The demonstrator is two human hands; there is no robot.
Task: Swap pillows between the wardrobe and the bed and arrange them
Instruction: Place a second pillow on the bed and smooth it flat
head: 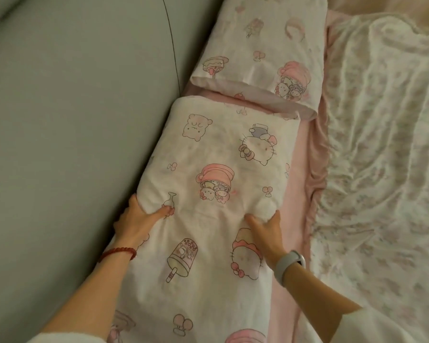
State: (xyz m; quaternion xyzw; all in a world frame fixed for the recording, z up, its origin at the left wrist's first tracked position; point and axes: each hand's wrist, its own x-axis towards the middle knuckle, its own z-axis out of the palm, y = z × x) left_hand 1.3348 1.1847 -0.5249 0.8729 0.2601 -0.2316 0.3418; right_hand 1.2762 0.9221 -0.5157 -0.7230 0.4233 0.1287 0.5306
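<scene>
A white pillow with pink cartoon prints (pixel 216 154) lies on the bed along the grey-green headboard. My left hand (pixel 136 219) grips its near left corner, thumb on top and fingers tucked under the edge by the headboard. My right hand (pixel 265 231) pinches the fabric at its near right side, where a bunched corner bulges up. A second pillow in the same print (pixel 263 45) lies beyond it, its open end overlapping the far edge of the first.
The padded grey-green headboard (pixel 72 120) fills the left side. A pink fitted sheet (pixel 305 184) shows to the right of the pillows. A crumpled white floral duvet (pixel 382 144) covers the right of the bed.
</scene>
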